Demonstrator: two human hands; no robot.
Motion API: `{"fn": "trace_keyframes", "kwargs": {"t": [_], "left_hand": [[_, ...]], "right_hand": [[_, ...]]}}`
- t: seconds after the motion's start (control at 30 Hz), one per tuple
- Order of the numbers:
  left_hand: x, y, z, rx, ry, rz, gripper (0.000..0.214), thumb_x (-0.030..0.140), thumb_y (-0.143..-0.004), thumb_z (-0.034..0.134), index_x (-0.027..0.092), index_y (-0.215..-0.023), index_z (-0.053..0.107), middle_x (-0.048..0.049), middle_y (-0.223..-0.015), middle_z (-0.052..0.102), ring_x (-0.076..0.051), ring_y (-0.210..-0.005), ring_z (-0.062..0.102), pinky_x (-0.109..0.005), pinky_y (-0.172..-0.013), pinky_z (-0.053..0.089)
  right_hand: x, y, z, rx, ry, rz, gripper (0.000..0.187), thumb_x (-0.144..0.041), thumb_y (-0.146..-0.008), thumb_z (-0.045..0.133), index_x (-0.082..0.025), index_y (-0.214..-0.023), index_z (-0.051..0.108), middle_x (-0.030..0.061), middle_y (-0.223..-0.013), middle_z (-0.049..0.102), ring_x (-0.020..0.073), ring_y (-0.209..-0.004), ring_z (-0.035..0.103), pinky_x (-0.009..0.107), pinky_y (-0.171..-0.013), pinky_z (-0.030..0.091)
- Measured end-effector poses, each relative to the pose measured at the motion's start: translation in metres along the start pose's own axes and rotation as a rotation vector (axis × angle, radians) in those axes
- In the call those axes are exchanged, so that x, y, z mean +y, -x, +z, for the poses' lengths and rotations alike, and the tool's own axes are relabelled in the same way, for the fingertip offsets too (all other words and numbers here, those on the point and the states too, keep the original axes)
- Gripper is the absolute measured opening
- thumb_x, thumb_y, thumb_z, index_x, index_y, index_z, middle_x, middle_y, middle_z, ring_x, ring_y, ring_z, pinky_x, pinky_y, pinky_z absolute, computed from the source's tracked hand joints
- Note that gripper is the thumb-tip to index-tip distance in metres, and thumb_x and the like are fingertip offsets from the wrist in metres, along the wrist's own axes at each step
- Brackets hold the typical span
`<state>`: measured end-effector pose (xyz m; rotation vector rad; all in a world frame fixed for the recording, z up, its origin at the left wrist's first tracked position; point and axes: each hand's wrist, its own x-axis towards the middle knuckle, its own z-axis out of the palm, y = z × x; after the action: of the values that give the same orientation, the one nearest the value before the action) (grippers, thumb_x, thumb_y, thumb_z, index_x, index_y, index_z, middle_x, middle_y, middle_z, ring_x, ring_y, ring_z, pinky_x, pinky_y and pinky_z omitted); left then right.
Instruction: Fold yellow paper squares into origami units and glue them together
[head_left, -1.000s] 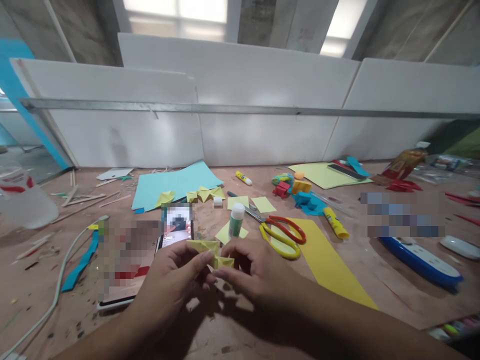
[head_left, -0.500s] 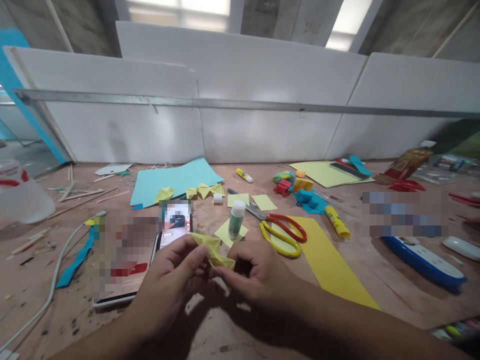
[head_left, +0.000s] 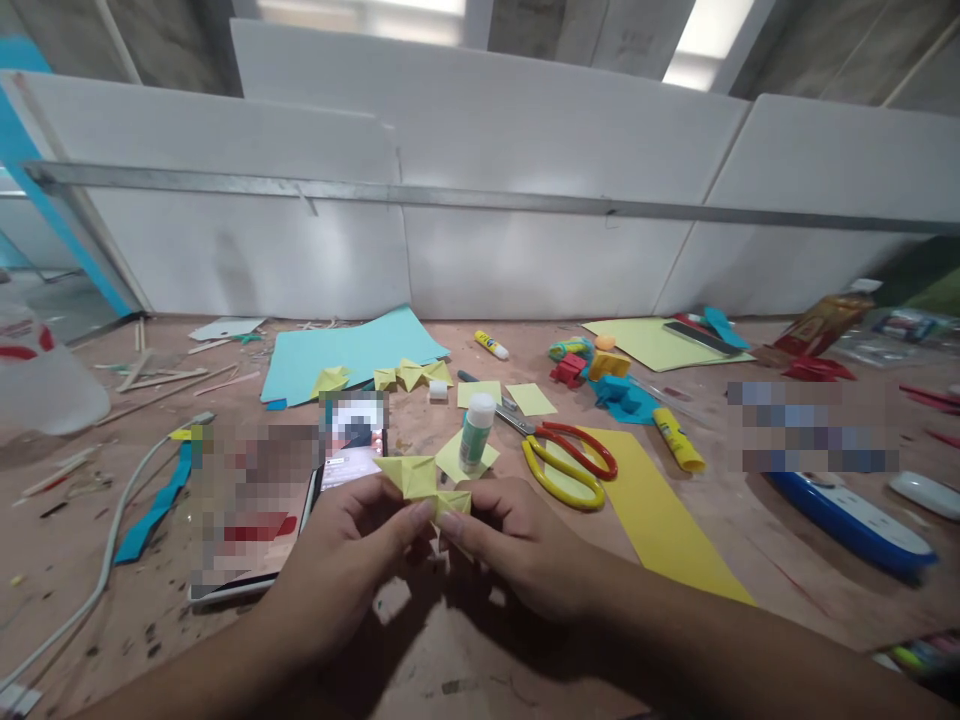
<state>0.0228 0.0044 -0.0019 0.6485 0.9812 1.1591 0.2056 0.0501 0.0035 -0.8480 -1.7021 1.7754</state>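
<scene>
Both forearms are reaching in from the bench's near edge. The left hand [head_left: 352, 560] and right hand [head_left: 517, 550] are meeting knuckle to knuckle, fingers curled and thumbs pinching the folded yellow paper piece [head_left: 420, 482] just above the bench [head_left: 480, 660], near a glue stick [head_left: 475, 433].

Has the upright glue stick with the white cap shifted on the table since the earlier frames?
No. The glue stick sits on the same pale yellow paper square, just left of the scissors; only the camera has shifted.
</scene>
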Motion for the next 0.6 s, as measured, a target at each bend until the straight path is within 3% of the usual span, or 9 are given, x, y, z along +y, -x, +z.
{"fn": "trace_keyframes", "kwargs": {"t": [0.13,0.33,0.47,0.6], "left_hand": [[-0.001,0.002,-0.002,-0.002,-0.074,-0.006,0.018,0.036,-0.082,0.084,0.022,-0.088,0.075,-0.002,-0.076,0.074,-0.014,-0.071,0.065,-0.027,-0.068,0.053],[-0.004,0.004,-0.006,-0.079,-0.16,0.124,0.019,0.039,-0.086,0.081,0.021,-0.085,0.076,0.0001,-0.072,0.071,-0.012,-0.065,0.063,-0.024,-0.064,0.052],[-0.006,0.005,-0.009,-0.047,-0.219,0.167,0.023,0.042,-0.085,0.081,0.02,-0.089,0.075,-0.0023,-0.077,0.075,-0.013,-0.068,0.066,-0.022,-0.062,0.051],[-0.006,0.004,-0.011,0.023,-0.185,0.139,0.026,0.045,-0.083,0.082,0.02,-0.086,0.072,-0.0018,-0.075,0.074,-0.015,-0.068,0.067,-0.024,-0.062,0.053]], "right_hand": [[0.002,0.0,0.001,-0.025,-0.054,-0.01,0.037,-0.049,-0.096,0.068,-0.016,-0.081,0.061,-0.0046,-0.065,0.052,0.0065,-0.052,0.042,0.02,-0.047,0.031],[0.0,0.001,0.005,-0.032,-0.009,0.015,0.045,-0.059,-0.093,0.065,-0.015,-0.085,0.062,-0.0021,-0.07,0.053,0.0081,-0.058,0.044,0.021,-0.051,0.034],[-0.001,0.002,0.005,-0.017,0.041,0.011,0.05,-0.063,-0.091,0.066,-0.014,-0.082,0.062,-0.0013,-0.07,0.054,0.0088,-0.059,0.045,0.021,-0.052,0.035],[-0.001,0.003,0.004,0.002,0.027,0.042,0.039,-0.054,-0.095,0.065,-0.016,-0.085,0.062,-0.0042,-0.064,0.053,0.0075,-0.051,0.044,0.021,-0.048,0.034]]}}
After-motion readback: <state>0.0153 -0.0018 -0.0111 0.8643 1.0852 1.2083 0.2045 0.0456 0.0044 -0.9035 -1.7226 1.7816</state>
